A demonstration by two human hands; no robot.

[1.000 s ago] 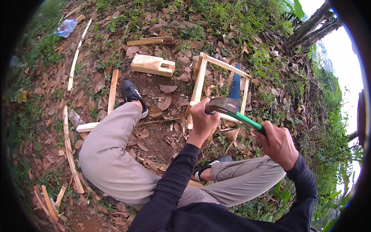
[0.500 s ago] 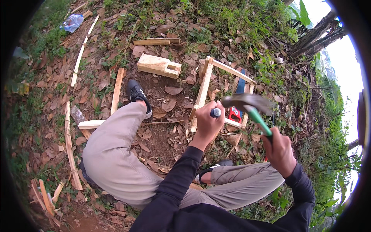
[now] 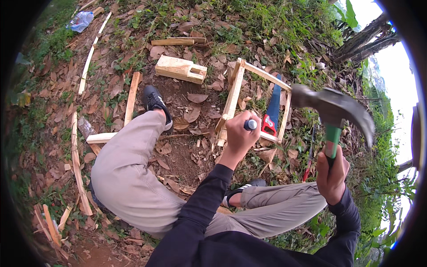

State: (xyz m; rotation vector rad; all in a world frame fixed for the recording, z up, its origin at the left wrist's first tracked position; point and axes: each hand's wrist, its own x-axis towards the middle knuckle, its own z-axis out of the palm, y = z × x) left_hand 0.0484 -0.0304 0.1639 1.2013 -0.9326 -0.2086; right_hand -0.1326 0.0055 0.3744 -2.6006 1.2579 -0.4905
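Note:
My left hand [image 3: 240, 138] is closed in a fist around the dark handle of a chisel [image 3: 250, 125]; its capped end points up, and its blade is hidden below the fist. The fist is over the near left corner of a pale wooden frame [image 3: 233, 95] lying on the ground. My right hand [image 3: 332, 174] grips a claw hammer [image 3: 331, 104] by its green and black handle. The hammer's head is raised to the right of the chisel, apart from it, with the claw turned right.
A handsaw [image 3: 272, 109] with a red handle and blue blade lies within the frame. Beyond my left shoe [image 3: 155, 101] sits a notched wooden block [image 3: 180, 69]. Wooden strips [image 3: 133, 98] lie to the left, and a plastic bag [image 3: 82, 21] at the far left. Dry leaves and grass cover the ground.
The hammer has swung up and to the right, from close by the chisel's end to well apart from it. My left hand has stayed nearly in place on the chisel.

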